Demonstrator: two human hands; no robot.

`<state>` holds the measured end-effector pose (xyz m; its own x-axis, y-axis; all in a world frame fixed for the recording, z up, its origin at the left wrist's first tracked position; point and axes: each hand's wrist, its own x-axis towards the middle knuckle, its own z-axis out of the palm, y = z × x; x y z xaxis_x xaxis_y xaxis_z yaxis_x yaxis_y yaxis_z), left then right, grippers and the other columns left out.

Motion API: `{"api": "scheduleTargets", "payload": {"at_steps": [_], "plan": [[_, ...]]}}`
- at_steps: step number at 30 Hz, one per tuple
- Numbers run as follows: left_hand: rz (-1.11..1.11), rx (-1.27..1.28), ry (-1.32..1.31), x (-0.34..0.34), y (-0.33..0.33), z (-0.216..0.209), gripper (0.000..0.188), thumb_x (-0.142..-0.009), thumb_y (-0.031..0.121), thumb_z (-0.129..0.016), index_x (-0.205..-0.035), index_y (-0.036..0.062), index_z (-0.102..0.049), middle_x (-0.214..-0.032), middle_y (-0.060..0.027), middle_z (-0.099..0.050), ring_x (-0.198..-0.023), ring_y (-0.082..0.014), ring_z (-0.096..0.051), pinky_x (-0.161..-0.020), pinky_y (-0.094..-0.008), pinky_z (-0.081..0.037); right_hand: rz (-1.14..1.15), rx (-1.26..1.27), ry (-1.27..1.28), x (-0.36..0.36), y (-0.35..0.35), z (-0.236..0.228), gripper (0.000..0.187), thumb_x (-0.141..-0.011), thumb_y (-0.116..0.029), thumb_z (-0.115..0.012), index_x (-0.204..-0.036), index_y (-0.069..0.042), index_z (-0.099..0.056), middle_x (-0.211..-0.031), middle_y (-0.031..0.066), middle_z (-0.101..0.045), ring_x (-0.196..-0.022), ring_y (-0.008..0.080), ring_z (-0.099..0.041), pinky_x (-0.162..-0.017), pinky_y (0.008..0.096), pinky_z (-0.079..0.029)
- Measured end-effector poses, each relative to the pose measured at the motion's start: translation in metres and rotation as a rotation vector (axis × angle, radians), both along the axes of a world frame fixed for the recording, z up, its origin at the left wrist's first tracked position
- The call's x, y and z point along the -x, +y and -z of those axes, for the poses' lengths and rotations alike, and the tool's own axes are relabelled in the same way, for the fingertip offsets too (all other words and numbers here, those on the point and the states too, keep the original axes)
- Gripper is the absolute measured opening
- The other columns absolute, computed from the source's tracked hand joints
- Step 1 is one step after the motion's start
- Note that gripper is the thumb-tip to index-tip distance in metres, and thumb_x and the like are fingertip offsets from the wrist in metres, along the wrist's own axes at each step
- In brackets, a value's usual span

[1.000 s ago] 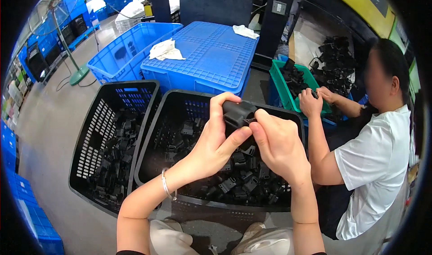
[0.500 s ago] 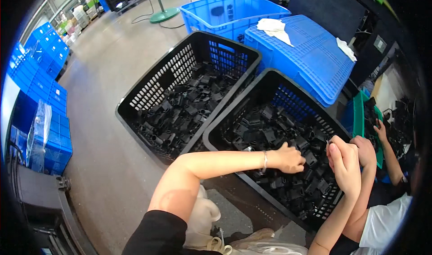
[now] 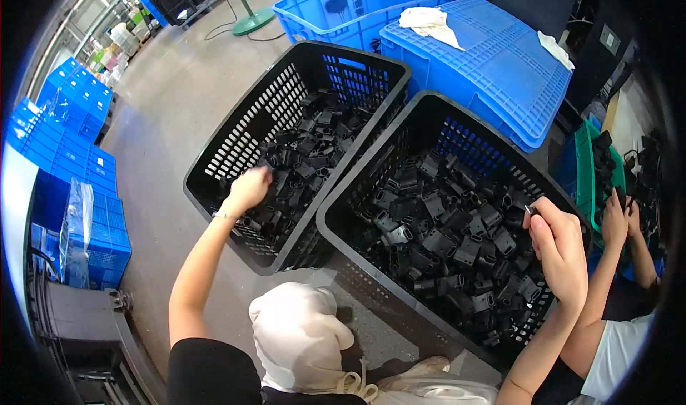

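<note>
My left hand point(image 3: 250, 189), a bracelet at its wrist, is over the near left part of the left black basket point(image 3: 209, 212). Its fingers are closed, and what they hold, if anything, cannot be made out. Many small black plastic parts point(image 3: 307, 144) lie in that basket. My right hand point(image 3: 561, 248) is closed over the right side of the right black basket point(image 3: 429, 308). From its fingers pokes a small tool with a thin metal tip point(image 3: 531, 209); the rest is hidden in the fist. Loose black hollow parts point(image 3: 437, 240) fill the right basket's bottom.
Behind stand an open blue crate point(image 3: 314, 19) and a lidded blue crate point(image 3: 493, 55) with a white cloth point(image 3: 431, 25) on it. At right a co-worker's hands point(image 3: 614, 223) are by a green basket point(image 3: 587, 169). Blue crates point(image 3: 96, 226) are stacked at left.
My left hand has moved left from the right basket to the left one. The right hand stays closed on the tool. The co-worker's hands have come together by the green basket.
</note>
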<state>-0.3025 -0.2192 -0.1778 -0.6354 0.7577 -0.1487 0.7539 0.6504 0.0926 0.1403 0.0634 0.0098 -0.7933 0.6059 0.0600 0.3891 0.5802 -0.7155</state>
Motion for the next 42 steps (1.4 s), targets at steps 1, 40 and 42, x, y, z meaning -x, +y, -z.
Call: {"api": "scheduleTargets", "payload": {"at_steps": [1, 40, 42], "plan": [[-0.030, 0.248, -0.004, 0.004, -0.020, 0.014, 0.027, -0.080, 0.025, -0.054, -0.101, 0.0105, -0.063, -0.094, -0.0163, -0.065, -0.090, -0.0342, -0.063, -0.078, -0.0441, -0.051, 0.006, 0.007, 0.001, 0.000, 0.000, 0.001, 0.019, -0.087, -0.011, -0.050, -0.076, 0.003, -0.046, -0.059, 0.0150, -0.042, -0.052, 0.0276, -0.042, -0.053, 0.0342, -0.033], [0.952, -1.199, -1.645, -0.279, 0.252, -0.233, 0.053, -0.075, 0.034, -0.066, -0.115, 0.0053, -0.047, -0.108, -0.0206, -0.059, -0.078, -0.0265, -0.060, -0.075, -0.0359, -0.049, 0.249, 0.356, 0.934, -0.032, -0.015, -0.034, 0.009, -0.090, -0.010, -0.056, -0.087, -0.003, -0.052, -0.067, -0.0058, -0.045, -0.053, -0.0006, -0.038, -0.045, 0.0165, -0.028], [1.033, -1.044, -1.713, -0.293, 0.251, -0.213, 0.056, -0.071, 0.022, -0.072, -0.116, 0.0039, -0.044, -0.112, -0.0188, -0.060, -0.091, -0.0256, -0.062, -0.084, -0.0382, -0.051, 0.292, 0.189, 0.926, -0.035, -0.021, -0.036, 0.007, -0.088, -0.007, -0.058, -0.093, -0.002, -0.056, -0.069, -0.0057, -0.047, -0.055, -0.0010, -0.037, -0.047, 0.0167, -0.028]]}}
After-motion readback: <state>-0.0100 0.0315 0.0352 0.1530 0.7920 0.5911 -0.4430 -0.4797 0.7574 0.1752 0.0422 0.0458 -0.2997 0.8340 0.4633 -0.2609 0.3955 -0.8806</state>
